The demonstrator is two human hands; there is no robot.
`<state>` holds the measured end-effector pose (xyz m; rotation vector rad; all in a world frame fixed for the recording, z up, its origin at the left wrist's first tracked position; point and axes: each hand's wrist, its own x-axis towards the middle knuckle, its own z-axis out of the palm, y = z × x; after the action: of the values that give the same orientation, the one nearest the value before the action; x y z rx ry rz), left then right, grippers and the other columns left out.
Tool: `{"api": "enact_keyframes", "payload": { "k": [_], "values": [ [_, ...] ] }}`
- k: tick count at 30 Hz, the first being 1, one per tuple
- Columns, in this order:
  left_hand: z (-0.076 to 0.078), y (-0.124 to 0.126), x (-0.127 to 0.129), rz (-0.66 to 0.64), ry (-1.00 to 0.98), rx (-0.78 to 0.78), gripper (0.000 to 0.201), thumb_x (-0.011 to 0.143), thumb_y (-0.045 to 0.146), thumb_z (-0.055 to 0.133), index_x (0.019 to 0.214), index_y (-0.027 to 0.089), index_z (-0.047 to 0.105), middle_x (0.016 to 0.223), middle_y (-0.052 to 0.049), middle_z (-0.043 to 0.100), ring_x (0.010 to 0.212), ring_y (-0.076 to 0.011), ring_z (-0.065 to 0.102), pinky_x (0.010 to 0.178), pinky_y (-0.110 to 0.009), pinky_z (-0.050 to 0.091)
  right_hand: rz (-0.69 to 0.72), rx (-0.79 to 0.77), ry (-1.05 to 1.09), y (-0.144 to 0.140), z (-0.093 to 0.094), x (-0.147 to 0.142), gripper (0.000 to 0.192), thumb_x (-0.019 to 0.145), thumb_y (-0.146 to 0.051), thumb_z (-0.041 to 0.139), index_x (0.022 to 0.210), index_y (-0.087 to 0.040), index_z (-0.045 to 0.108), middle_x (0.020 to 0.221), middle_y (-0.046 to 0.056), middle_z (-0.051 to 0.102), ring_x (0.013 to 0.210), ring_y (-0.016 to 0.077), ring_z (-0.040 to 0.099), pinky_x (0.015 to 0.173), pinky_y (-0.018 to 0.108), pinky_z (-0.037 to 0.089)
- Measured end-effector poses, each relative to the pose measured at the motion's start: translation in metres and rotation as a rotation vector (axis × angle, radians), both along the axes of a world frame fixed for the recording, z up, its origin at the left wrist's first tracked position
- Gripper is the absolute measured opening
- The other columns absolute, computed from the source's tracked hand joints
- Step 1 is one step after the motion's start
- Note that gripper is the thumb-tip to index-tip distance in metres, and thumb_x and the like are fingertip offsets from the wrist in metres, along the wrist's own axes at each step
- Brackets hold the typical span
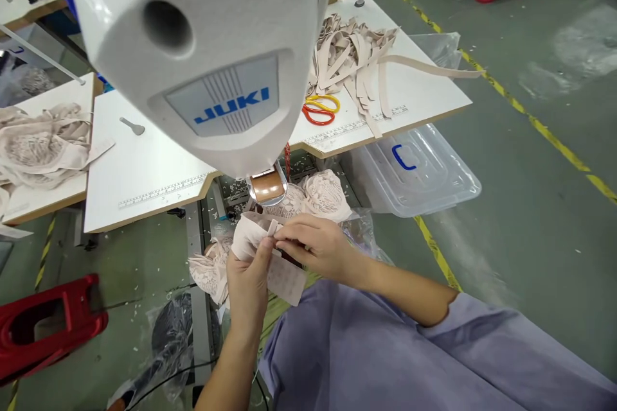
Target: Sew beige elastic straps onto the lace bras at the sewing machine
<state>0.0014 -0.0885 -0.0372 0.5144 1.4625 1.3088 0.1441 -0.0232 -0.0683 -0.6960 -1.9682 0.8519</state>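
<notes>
1. Left hand (248, 276) pinching beige fabric strap (250, 237) just below JUKI sewing machine head (202, 58).
2. Right hand (315, 245) pinching same strap's end.
3. Lace bra cups (318, 196) just behind hands.

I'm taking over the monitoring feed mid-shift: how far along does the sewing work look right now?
Done: nothing clearly reads as finished; lace pieces lie just beyond the sewing machine head. In hand: left hand and right hand pinch a beige fabric piece below the machine. Left: a pile of beige straps lies on the white table beside scissors.
</notes>
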Motion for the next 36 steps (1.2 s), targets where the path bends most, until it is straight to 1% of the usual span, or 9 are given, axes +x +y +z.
{"api": "enact_keyframes", "payload": {
  "k": [2, 4, 12, 17, 23, 28, 30, 32, 36],
  "values": [
    [-0.002, 0.001, 0.002, 0.007, 0.009, 0.028, 0.037, 0.082, 0.04, 0.075, 0.111, 0.018, 0.071, 0.102, -0.007, 0.075, 0.091, -0.0207, 0.069, 0.078, -0.029, 0.054, -0.022, -0.021, 0.014, 0.0, -0.002, -0.003, 0.011, 0.094, -0.021, 0.059, 0.101, -0.022, 0.068, 0.091, 0.005, 0.072, 0.084, 0.0155, 0.067, 0.074, 0.028, 0.056],
    [-0.002, 0.0, 0.002, 0.004, 0.053, 0.014, 0.036, 0.083, 0.04, 0.074, 0.111, 0.017, 0.071, 0.105, -0.008, 0.075, 0.093, -0.0219, 0.069, 0.079, -0.029, 0.055, -0.049, -0.044, 0.027, 0.001, -0.003, -0.004, 0.01, 0.094, -0.021, 0.06, 0.1, -0.022, 0.068, 0.09, 0.005, 0.072, 0.083, 0.0152, 0.067, 0.073, 0.027, 0.056],
    [0.003, 0.0, 0.006, -0.099, 0.428, -0.05, 0.029, 0.089, 0.042, 0.066, 0.103, 0.017, 0.074, 0.089, -0.005, 0.075, 0.094, -0.0223, 0.069, 0.074, -0.026, 0.054, -0.093, -0.043, -0.052, 0.007, -0.004, 0.0, 0.011, 0.095, -0.026, 0.059, 0.095, -0.021, 0.069, 0.092, 0.006, 0.074, 0.082, 0.0151, 0.068, 0.071, 0.026, 0.054],
    [0.003, -0.002, 0.01, -0.091, 0.524, -0.07, 0.032, 0.09, 0.043, 0.065, 0.109, 0.019, 0.074, 0.094, -0.006, 0.075, 0.089, -0.0214, 0.068, 0.067, -0.024, 0.053, -0.088, -0.031, -0.067, 0.008, -0.006, 0.002, 0.013, 0.096, -0.029, 0.058, 0.095, -0.022, 0.069, 0.092, 0.005, 0.074, 0.082, 0.0154, 0.068, 0.071, 0.026, 0.053],
    [-0.001, -0.006, 0.006, -0.125, 0.671, -0.016, 0.027, 0.086, 0.04, 0.069, 0.099, 0.017, 0.076, 0.086, -0.004, 0.075, 0.077, -0.0201, 0.067, 0.064, -0.025, 0.051, 0.073, -0.031, -0.145, 0.021, 0.001, 0.014, 0.013, 0.094, -0.024, 0.057, 0.088, -0.022, 0.068, 0.088, 0.002, 0.073, 0.08, 0.0145, 0.067, 0.067, 0.025, 0.047],
    [-0.004, -0.005, -0.002, -0.209, 0.892, 0.148, 0.017, 0.081, 0.033, 0.073, 0.079, 0.016, 0.076, 0.072, -0.002, 0.072, 0.071, -0.0203, 0.064, 0.065, -0.027, 0.048, 0.225, -0.098, -0.196, 0.033, 0.016, 0.025, 0.011, 0.081, -0.013, 0.056, 0.079, -0.02, 0.064, 0.077, 0.0, 0.063, 0.067, 0.0113, 0.055, 0.061, 0.023, 0.038],
    [-0.005, -0.003, -0.003, -0.24, 0.877, 0.177, 0.018, 0.08, 0.033, 0.073, 0.074, 0.016, 0.075, 0.067, -0.002, 0.07, 0.069, -0.02, 0.063, 0.064, -0.028, 0.048, 0.297, -0.161, -0.208, 0.036, 0.018, 0.027, 0.013, 0.08, -0.012, 0.053, 0.077, -0.02, 0.063, 0.076, -0.001, 0.06, 0.068, 0.0111, 0.052, 0.062, 0.023, 0.037],
    [-0.004, 0.001, -0.002, -0.274, 0.785, 0.134, 0.021, 0.08, 0.035, 0.072, 0.072, 0.015, 0.074, 0.065, -0.002, 0.068, 0.065, -0.0187, 0.06, 0.06, -0.027, 0.047, 0.347, -0.206, -0.222, 0.037, 0.016, 0.028, 0.013, 0.08, -0.012, 0.052, 0.073, -0.019, 0.061, 0.074, -0.001, 0.056, 0.067, 0.0106, 0.05, 0.062, 0.023, 0.035],
    [-0.002, 0.008, 0.0, -0.369, 0.541, 0.033, 0.023, 0.085, 0.037, 0.067, 0.084, 0.015, 0.073, 0.073, -0.002, 0.069, 0.067, -0.017, 0.06, 0.063, -0.026, 0.048, 0.298, -0.311, -0.19, 0.034, 0.005, 0.028, 0.007, 0.08, -0.015, 0.058, 0.074, -0.018, 0.062, 0.069, -0.003, 0.053, 0.064, 0.0092, 0.049, 0.061, 0.022, 0.034]
  ]
}}
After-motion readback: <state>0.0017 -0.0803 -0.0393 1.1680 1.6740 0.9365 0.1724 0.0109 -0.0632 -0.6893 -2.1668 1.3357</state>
